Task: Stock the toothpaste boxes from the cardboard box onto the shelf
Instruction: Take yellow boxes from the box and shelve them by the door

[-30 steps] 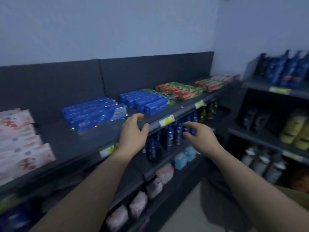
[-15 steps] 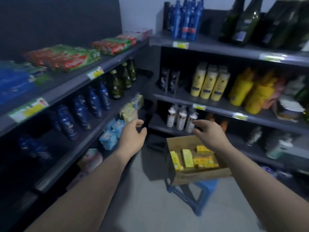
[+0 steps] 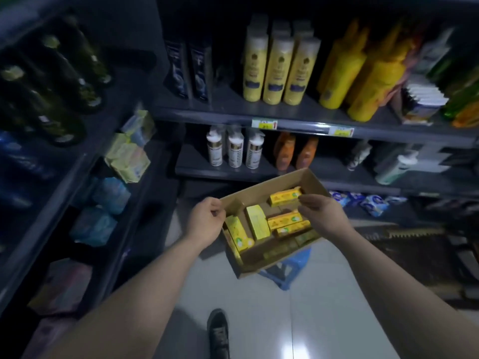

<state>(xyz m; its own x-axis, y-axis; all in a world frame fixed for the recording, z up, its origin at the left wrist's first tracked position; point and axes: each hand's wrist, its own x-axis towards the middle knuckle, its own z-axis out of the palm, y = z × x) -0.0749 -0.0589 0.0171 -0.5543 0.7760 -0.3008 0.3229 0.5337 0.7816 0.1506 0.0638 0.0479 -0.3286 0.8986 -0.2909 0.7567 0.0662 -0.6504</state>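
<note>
An open cardboard box [image 3: 315, 183] rests on a blue stool [image 3: 293, 270] in the aisle. Inside lie several yellow toothpaste boxes [image 3: 256, 222]; one toothpaste box [image 3: 283, 197] sits near the far wall. My left hand [image 3: 204, 221] is at the carton's left corner with its fingers curled on the rim. My right hand [image 3: 321, 213] reaches over the right side, and its fingertips touch the right end of the far toothpaste box. Whether they grip it is hidden by the back of the hand.
Dark shelving stands ahead and to the left. Yellow bottles [image 3: 274, 66] and white pump bottles [image 3: 234, 152] fill the shelves ahead. Dark glass bottles [image 3: 51, 94] and wrapped soap packs [image 3: 127, 159] sit on the left. My shoe [image 3: 217, 330] is on the pale tiled floor.
My view has swung from the toothpaste shelf on the left, right and down to the carton. Both hands have dropped from mid-air onto the carton: left to its corner, right over the toothpaste boxes.
</note>
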